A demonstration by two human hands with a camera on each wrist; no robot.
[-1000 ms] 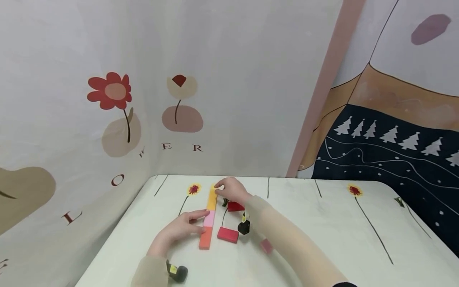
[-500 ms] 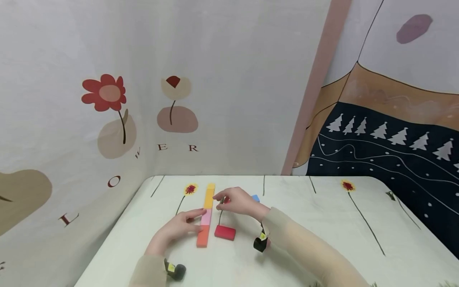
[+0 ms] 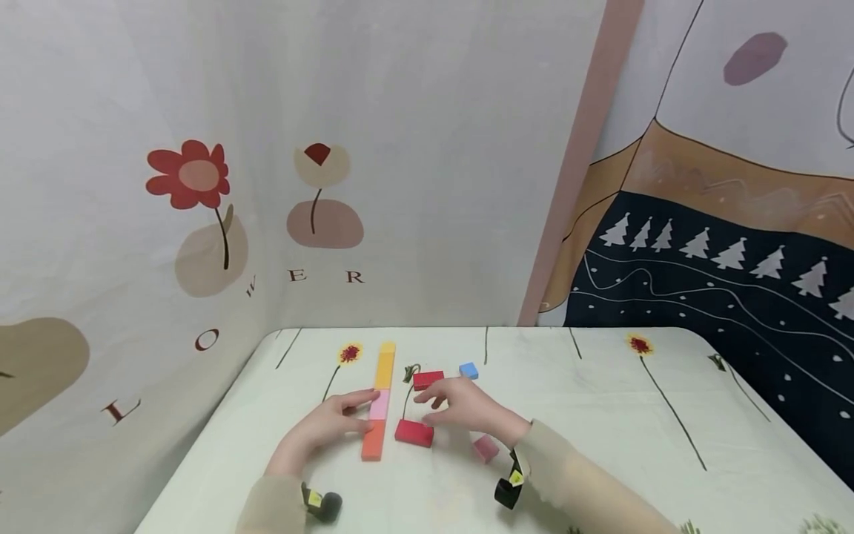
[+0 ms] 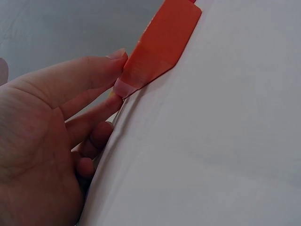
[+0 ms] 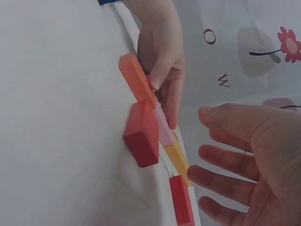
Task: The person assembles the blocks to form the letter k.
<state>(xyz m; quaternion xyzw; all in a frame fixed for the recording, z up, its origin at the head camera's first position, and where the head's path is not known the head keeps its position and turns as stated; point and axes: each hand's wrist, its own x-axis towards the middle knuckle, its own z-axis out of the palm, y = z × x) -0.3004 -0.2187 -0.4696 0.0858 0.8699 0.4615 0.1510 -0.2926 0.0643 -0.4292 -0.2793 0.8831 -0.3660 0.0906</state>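
Observation:
A straight row on the table joins an orange block (image 3: 373, 443), a pink block (image 3: 379, 406) and a yellow block (image 3: 385, 371), the orange end nearest me. Along the row's left side lies my left hand (image 3: 325, 426), its thumb touching the orange block and a fingertip at the pink one. To the right of the row, my right hand (image 3: 467, 406) hovers with loosely bent, spread fingers and nothing in them. Below its thumb is a red block (image 3: 412, 434); whether they touch is unclear. Another red block (image 3: 427, 380) lies just beyond its fingers.
A small blue block (image 3: 469, 370) lies behind my right hand. Close to the right wrist rests a small pink block (image 3: 485, 449). The white, flower-printed tablecloth (image 3: 587, 430) meets a printed cloth backdrop (image 3: 427, 222) at the far edge.
My right hand has left the yellow end of the row and come back toward me and rightward, uncovering the far red and blue blocks. My left hand stays at the row.

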